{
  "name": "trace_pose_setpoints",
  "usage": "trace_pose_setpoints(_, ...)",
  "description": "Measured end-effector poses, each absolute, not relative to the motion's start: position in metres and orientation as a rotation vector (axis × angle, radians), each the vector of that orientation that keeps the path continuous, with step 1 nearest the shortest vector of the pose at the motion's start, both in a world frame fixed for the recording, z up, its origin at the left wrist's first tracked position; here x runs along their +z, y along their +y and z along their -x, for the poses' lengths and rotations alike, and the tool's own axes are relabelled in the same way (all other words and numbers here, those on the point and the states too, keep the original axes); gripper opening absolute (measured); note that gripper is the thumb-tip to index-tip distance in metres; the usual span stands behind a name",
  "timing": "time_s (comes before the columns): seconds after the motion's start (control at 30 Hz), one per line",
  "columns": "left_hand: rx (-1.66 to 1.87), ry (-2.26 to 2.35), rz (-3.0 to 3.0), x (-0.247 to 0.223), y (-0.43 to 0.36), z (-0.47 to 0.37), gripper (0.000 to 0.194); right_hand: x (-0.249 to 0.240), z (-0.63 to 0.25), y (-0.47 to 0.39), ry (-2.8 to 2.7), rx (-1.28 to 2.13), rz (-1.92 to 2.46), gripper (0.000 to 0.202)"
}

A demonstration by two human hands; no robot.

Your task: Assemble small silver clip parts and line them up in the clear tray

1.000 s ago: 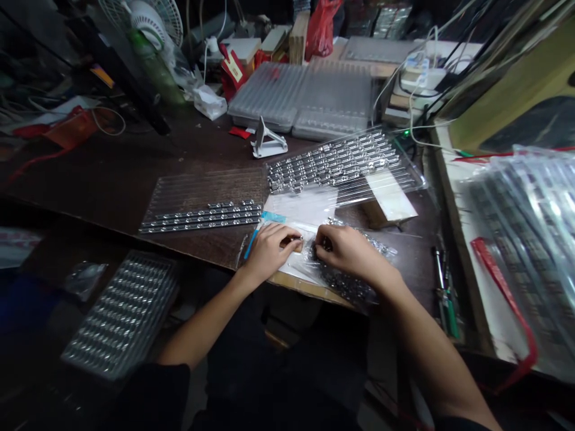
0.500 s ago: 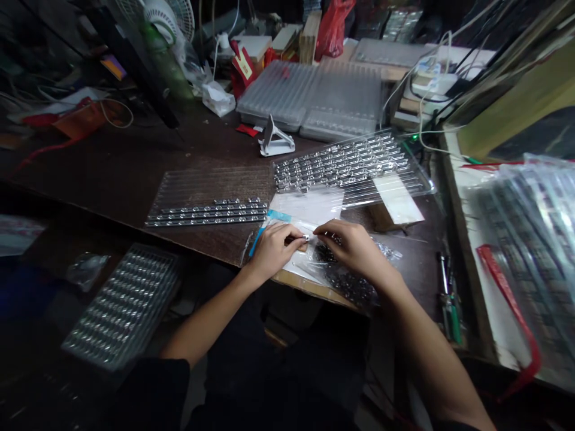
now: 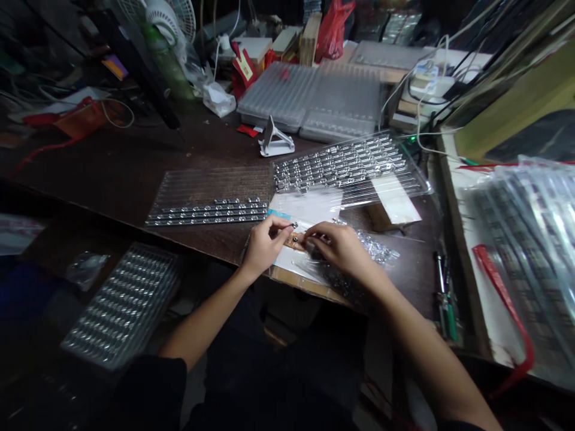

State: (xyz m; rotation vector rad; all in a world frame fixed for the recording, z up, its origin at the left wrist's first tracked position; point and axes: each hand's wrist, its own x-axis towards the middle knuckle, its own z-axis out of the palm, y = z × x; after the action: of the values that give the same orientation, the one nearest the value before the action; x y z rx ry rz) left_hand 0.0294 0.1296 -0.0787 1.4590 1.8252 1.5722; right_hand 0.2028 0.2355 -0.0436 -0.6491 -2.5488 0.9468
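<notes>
My left hand (image 3: 264, 246) pinches a small metal part (image 3: 294, 225) between thumb and fingertips. Just right of it, my right hand (image 3: 336, 244) has its fingers pressed together at the edge of a small brown block (image 3: 296, 240); whatever they grip is too small to name. White paper (image 3: 309, 203) lies beneath. Loose shiny parts (image 3: 380, 250) are heaped beside and under my right hand. A clear tray (image 3: 215, 182) with several rows of metal parts stands to the left, and a fuller grooved tray (image 3: 341, 161) lies tilted behind the hands.
A white stand (image 3: 276, 143) and closed clear trays (image 3: 278, 93) are further back. A small box (image 3: 395, 200) supports the fuller tray's right side. Green-handled tools (image 3: 450, 320) lie at right. Stacked filled trays (image 3: 119, 305) sit low at left.
My left hand has moved slightly left and up with its small part. My right hand has shifted left, toward the brown block, which now shows more between the hands.
</notes>
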Motion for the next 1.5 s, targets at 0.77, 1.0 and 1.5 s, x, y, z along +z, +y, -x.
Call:
trace_pose_setpoints(0.77,1.418,1.897,-1.56,-0.075,0.129,-0.031,0.014,-0.045,-0.194,0.229,-2.802,0.395,0.912,0.029)
trace_pose_setpoints(1.0,1.256,1.866,-1.762,-0.07,0.135,-0.034,0.006,-0.044,-0.192,0.231,-2.879,0.4,1.023,0.024)
trace_pose_setpoints(1.5,1.617,2.022,-1.826,-0.071,0.124,-0.037,0.035,-0.047,-0.203,0.244,-2.733,0.613,1.016,0.026)
